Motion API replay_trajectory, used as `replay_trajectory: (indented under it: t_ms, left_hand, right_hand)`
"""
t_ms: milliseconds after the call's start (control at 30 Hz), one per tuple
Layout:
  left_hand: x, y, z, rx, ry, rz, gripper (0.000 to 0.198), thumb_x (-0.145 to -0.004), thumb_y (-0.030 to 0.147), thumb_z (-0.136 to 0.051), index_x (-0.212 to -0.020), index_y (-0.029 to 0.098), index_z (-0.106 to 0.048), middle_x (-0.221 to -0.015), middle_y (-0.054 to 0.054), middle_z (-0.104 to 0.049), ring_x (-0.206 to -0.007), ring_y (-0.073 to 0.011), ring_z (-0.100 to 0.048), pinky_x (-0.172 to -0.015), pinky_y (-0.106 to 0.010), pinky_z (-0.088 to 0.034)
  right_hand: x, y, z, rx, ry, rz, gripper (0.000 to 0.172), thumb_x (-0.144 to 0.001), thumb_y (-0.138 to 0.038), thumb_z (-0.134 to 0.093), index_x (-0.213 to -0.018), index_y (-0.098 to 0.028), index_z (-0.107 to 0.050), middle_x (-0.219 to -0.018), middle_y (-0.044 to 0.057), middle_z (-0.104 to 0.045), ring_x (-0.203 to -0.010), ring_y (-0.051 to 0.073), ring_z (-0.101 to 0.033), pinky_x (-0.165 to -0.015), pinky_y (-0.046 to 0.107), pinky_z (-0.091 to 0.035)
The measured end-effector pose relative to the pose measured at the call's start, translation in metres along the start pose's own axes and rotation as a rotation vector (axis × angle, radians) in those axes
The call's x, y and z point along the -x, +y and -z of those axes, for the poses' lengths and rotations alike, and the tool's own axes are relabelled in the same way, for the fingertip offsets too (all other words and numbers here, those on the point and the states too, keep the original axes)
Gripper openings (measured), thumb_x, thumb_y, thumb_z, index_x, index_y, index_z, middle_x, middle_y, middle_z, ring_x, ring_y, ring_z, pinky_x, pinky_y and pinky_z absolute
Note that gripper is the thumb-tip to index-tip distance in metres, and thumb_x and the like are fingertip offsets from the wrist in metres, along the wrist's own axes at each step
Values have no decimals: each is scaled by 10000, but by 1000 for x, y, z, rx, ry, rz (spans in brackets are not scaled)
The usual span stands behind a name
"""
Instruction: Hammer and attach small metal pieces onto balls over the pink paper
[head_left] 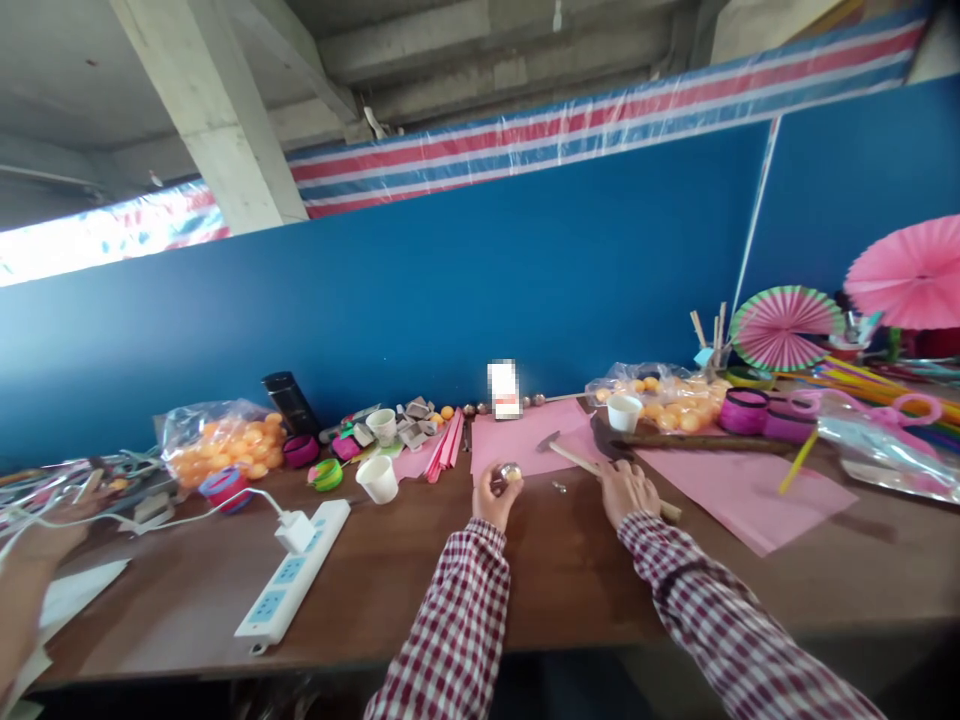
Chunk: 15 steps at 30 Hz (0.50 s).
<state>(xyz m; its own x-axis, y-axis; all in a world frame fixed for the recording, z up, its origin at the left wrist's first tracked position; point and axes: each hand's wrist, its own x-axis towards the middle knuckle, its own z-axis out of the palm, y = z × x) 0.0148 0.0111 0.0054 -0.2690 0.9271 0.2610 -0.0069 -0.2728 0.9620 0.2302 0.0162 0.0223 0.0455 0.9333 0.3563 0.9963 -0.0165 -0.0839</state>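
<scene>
Your left hand [491, 502] partly hides a shiny round thing [511, 474]; your right hand [628, 492] covers the middle of a hammer's handle [576, 459]. The bits [559, 487] between them are too small for you to identify; a co-worker's arm [26, 580] is cut off at left.

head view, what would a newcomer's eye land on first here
Probably the broad bright blue partition behind the brown tabletop, then the large round pink pleated paper fan at the far right. Front and centre, the left hand holds a small shiny round object, and the right hand lies over a pale wooden-handled hammer.
</scene>
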Motion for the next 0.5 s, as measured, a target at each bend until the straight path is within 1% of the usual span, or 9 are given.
replay_trajectory:
  t_ms: [133,267,333,400,500]
  left_hand:
    - [-1,-3,0,-56,47,-29,418,-541,291,-681,-916,140,-578,-858,-85,-630,-695,-147,-600,-633,-269,-492]
    - [-3,-6,-3,5,61,-13,442,-540,293,-677,-943,140,-582,-824,-69,-635,-671,-138,-591,-621,-260,-483]
    - [-3,-8,-4,19,73,6,440,-555,300,-666,-954,137,-583,-774,-53,-633,-610,-120,-576,-585,-247,-477]
    - [-4,-10,-4,-10,92,21,431,-576,307,-648,-965,136,-581,-712,-34,-621,-545,-103,-555,-545,-236,-468]
    - [-5,-11,-3,-62,118,22,418,-599,307,-627,-975,130,-578,-659,-19,-603,-517,-94,-543,-533,-227,-458]
  right_hand:
    - [1,-2,2,-42,152,32,244,-830,-266,-343,-1027,-232,-483,-930,68,-516,-833,192,-442,-667,300,-305]
    - [2,-5,8,-157,301,108,261,-832,-276,-349,-1059,-201,-455,-1013,76,-508,-861,183,-450,-710,295,-305]
    - [3,-5,11,-200,330,157,273,-836,-270,-345,-1066,-172,-456,-988,81,-529,-848,174,-465,-714,287,-301]
    - [4,-6,13,-213,337,205,291,-840,-263,-343,-1094,-172,-452,-930,73,-557,-827,168,-477,-714,283,-293]
    - [6,-7,16,-189,334,292,331,-839,-254,-355,-1164,-236,-420,-888,52,-572,-811,166,-480,-710,284,-277]
